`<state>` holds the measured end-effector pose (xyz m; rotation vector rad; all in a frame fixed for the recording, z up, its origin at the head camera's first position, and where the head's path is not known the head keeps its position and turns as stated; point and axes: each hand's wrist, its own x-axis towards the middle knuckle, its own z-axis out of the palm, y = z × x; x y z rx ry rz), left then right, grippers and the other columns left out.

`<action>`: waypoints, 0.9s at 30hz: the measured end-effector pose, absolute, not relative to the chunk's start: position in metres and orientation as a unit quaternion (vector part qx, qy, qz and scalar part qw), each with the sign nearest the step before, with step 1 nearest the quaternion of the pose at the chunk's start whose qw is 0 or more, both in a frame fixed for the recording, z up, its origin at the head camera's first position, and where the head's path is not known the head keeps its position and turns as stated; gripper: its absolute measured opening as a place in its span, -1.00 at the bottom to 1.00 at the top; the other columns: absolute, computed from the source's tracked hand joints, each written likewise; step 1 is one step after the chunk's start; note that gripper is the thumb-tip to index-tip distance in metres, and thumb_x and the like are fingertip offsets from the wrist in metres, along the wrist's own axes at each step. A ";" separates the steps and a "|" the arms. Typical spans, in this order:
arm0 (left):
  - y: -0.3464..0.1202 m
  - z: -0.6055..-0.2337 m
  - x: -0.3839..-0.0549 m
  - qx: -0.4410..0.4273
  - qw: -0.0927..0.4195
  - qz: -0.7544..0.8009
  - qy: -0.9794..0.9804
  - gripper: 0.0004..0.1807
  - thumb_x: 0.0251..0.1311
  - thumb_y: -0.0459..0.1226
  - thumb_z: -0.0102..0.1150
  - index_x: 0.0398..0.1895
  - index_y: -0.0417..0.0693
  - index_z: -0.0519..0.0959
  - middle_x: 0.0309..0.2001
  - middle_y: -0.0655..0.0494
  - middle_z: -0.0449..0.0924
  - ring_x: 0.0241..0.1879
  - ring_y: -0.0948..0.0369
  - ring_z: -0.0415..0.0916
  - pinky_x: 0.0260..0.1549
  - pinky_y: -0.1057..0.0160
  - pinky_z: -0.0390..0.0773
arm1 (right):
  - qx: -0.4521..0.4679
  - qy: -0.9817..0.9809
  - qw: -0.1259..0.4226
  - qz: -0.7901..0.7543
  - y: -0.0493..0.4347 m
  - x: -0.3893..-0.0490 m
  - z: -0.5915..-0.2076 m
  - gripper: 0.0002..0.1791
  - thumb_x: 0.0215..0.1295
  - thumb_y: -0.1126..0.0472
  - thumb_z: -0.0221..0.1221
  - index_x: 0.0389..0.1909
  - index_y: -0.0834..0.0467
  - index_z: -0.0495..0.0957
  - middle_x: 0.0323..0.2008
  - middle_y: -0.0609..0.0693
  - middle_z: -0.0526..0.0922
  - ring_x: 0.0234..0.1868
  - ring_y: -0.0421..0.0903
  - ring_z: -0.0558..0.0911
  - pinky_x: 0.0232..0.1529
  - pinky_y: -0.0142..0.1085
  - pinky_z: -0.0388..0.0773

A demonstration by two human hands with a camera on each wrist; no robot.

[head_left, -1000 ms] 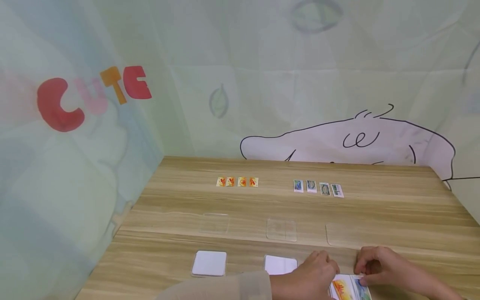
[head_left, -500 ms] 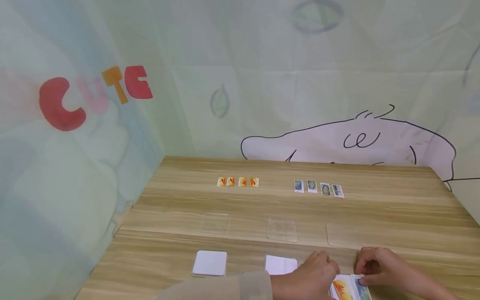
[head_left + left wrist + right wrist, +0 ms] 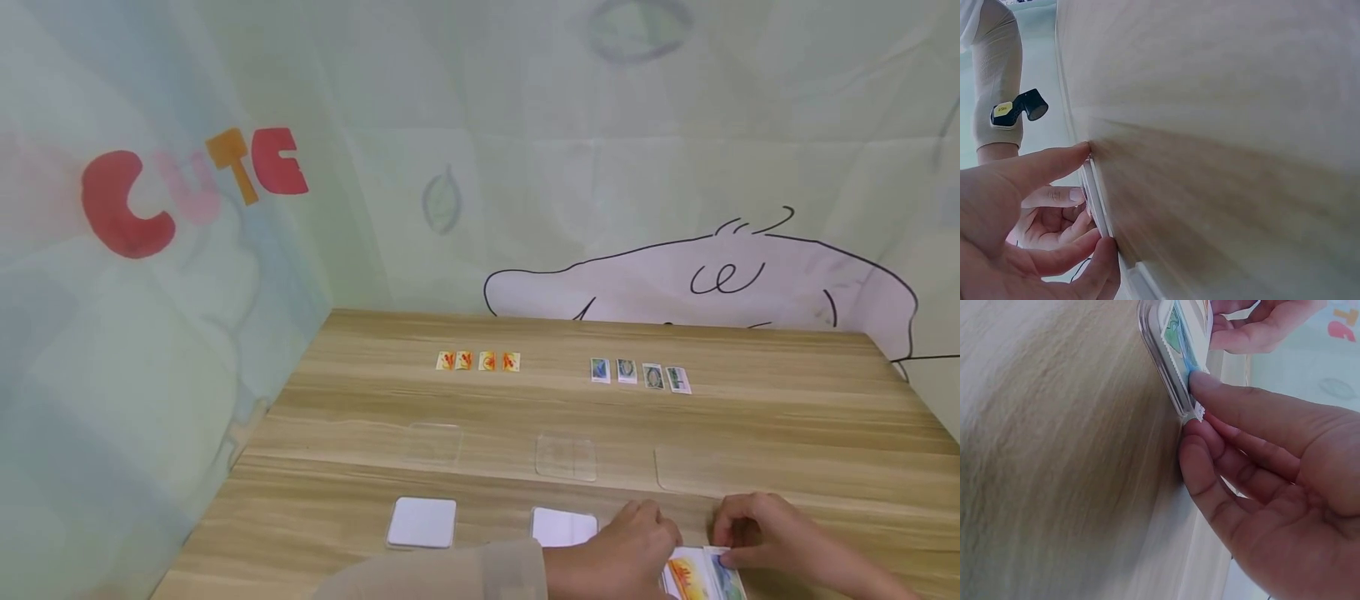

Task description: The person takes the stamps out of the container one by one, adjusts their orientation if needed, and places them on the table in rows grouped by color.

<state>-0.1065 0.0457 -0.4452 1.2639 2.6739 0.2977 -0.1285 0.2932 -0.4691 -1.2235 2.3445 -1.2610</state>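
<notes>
At the near table edge a clear square tray (image 3: 1159, 359) holds an orange stamp (image 3: 682, 575) and a blue stamp (image 3: 724, 575) side by side. My left hand (image 3: 660, 543) grips the tray's left edge between thumb and a finger; the left wrist view shows the tray (image 3: 1095, 201) edge-on between them. My right hand (image 3: 724, 547) pinches the right edge of the blue stamp (image 3: 1180, 339), thumb on top and fingers below, as the right wrist view shows. Both hands sit close together over the tray, whose lower part is cut off in the head view.
Two white square trays (image 3: 422, 523) (image 3: 564, 527) lie left of my hands. Three clear lids (image 3: 433, 443) (image 3: 566, 457) (image 3: 686, 471) lie mid-table. Farther back are a row of orange stamps (image 3: 477, 361) and a row of blue-green stamps (image 3: 639, 375). Printed sheets wall the table.
</notes>
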 end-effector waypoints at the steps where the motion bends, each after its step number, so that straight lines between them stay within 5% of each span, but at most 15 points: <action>1: 0.046 -0.445 -0.106 0.424 0.083 0.099 0.896 -0.34 -0.13 0.19 0.52 0.01 0.06 0.67 -0.17 0.26 0.49 -0.17 0.38 0.28 -0.19 0.52 0.30 | -0.413 0.797 0.106 -0.427 0.293 -0.129 -0.469 -0.76 0.04 0.47 0.41 -0.43 0.13 0.56 -0.46 -0.17 0.57 -0.43 -0.41 0.46 -0.58 -0.41 0.45; 27: 0.048 -0.448 -0.109 0.429 0.092 0.093 0.894 -0.40 -0.12 0.17 0.52 -0.04 0.08 0.67 -0.18 0.24 0.48 -0.18 0.38 0.26 -0.19 0.52 0.28 | -0.396 0.796 0.155 -0.430 0.292 -0.132 -0.465 -0.84 0.20 0.47 0.30 -0.44 0.17 0.57 -0.49 -0.15 0.58 -0.39 -0.45 0.45 -0.56 -0.41 0.44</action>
